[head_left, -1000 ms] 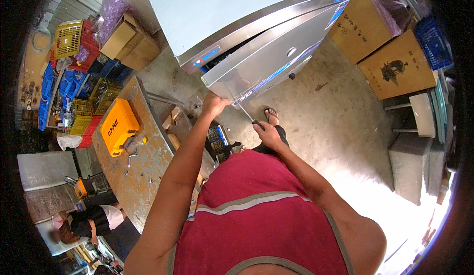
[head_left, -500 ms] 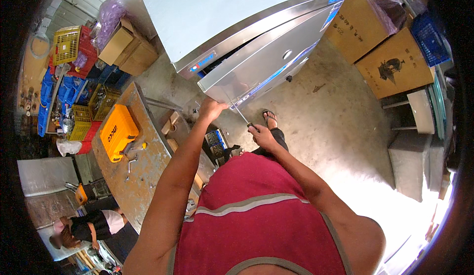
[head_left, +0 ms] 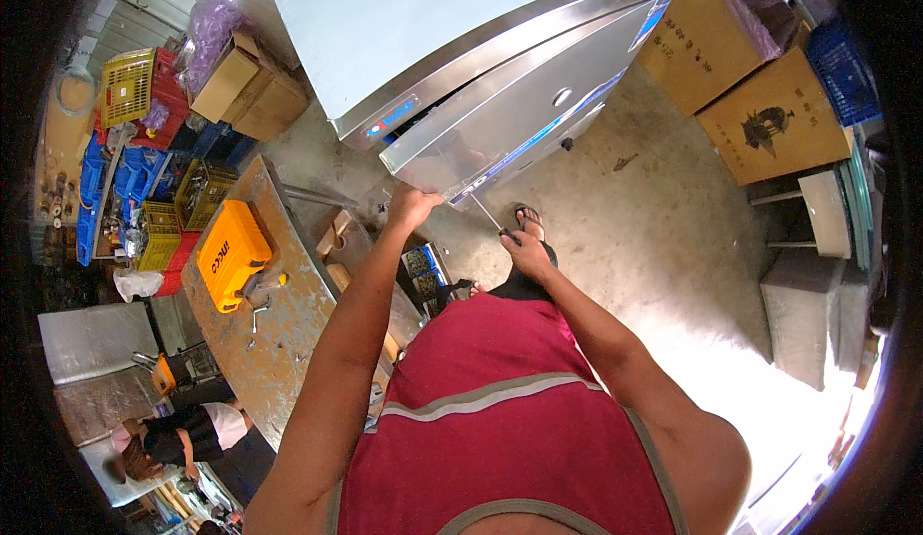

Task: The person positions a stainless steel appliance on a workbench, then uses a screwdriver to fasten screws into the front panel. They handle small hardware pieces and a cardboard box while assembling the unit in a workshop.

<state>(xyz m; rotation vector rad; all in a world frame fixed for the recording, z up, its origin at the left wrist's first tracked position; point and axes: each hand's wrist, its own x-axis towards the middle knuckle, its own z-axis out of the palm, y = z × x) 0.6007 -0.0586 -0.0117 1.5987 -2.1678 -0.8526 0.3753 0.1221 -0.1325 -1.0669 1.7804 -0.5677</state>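
Observation:
A stainless steel panel (head_left: 524, 102) stands tilted out from the front of a large metal cabinet (head_left: 461, 49), with a dark gap along its top edge. My left hand (head_left: 415, 208) is closed on the panel's near left corner. In my right hand (head_left: 527, 251) is the dark handle of a screwdriver (head_left: 488, 213). Its thin shaft points up and left to the panel's lower edge, close to my left hand. Whether the tip sits in a screw is too small to tell.
On my left stands a worn workbench (head_left: 274, 372) with an orange tool case (head_left: 231, 254) and loose tools. Stacked crates (head_left: 130, 88) are beyond it. Cardboard boxes (head_left: 774, 117) stand at the far right. Another person (head_left: 187, 436) is bent over at the lower left.
My right hand and the screwdriver have shifted a little to the right. The gap between panel and cabinet looks narrower. My left hand keeps its hold on the corner.

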